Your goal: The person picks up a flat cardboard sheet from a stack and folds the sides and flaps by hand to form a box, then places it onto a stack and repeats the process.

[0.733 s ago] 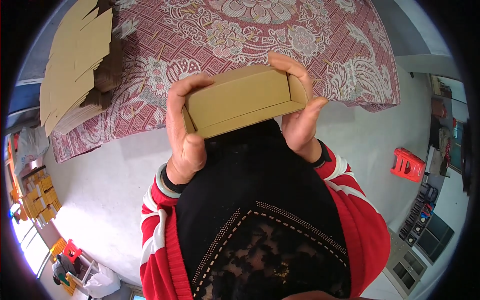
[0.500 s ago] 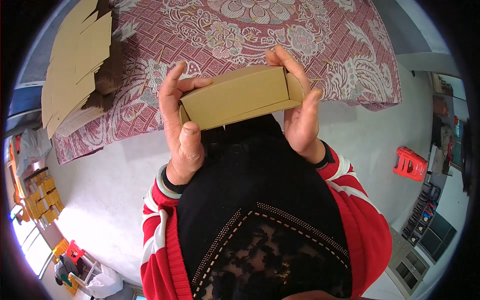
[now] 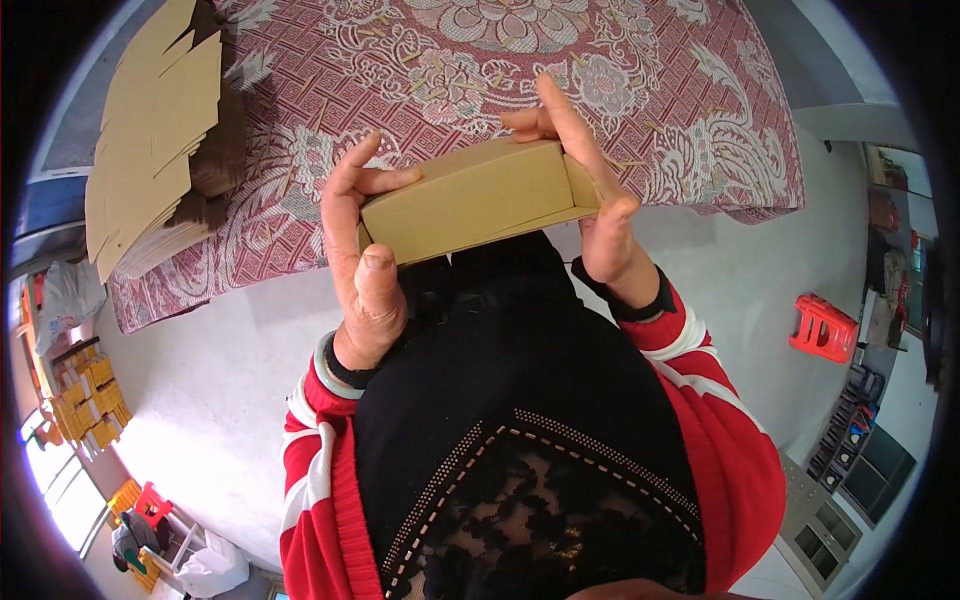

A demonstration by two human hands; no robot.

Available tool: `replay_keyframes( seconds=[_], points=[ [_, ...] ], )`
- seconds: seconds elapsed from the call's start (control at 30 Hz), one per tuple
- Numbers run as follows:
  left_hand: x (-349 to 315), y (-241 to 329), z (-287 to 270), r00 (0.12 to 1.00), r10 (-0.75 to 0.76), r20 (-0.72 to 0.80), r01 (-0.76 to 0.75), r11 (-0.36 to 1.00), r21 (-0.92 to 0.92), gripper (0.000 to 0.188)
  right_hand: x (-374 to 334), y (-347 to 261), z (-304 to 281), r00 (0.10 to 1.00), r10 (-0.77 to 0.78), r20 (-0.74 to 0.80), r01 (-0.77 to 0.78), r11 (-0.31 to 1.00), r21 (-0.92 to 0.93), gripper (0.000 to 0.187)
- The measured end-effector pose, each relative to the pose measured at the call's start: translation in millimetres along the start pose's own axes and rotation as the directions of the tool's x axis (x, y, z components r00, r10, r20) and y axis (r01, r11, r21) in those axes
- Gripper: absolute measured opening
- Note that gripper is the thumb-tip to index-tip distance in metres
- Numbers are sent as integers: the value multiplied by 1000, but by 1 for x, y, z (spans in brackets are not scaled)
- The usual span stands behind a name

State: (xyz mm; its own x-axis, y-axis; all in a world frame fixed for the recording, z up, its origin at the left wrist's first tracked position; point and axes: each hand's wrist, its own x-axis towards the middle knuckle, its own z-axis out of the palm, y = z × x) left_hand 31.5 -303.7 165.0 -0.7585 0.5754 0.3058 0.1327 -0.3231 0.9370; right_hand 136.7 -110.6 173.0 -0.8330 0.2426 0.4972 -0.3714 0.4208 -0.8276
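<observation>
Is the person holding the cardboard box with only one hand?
No, the left hand holds one end of the cardboard box and the right hand holds the other end.

Cardboard box [image 3: 480, 205]: was long, plain brown
Pose: slanted up rightward in view
Place: was between both hands [image 3: 362, 292]

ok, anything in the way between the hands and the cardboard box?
Nothing visible. The left hand holds the left end of the cardboard box and the right hand its right end, with no object in between. The cardboard stack is off to the left on the patterned tablecloth, apart from both.
</observation>
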Motion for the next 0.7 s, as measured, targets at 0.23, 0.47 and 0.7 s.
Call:
replay_keyframes(
  seconds=[0.23, 0.47, 0.7],
  points=[
    [-3, -5, -5, 999, 31, 16, -32, 999, 27, 86, -10, -4, 17, 978, 123, -170, -125, 992, 1, 96],
    [-5, -6, -5, 998, 61, 4, -61, 998, -22, 60, -8, -8, 16, 971, 108, -213, -101, 994, 41, 68],
    [2, 6, -1, 998, -38, -51, 38, 999, -9, 36, 5, -17, 7, 958, 236, -165, -234, 972, 28, 50]
  ],
)
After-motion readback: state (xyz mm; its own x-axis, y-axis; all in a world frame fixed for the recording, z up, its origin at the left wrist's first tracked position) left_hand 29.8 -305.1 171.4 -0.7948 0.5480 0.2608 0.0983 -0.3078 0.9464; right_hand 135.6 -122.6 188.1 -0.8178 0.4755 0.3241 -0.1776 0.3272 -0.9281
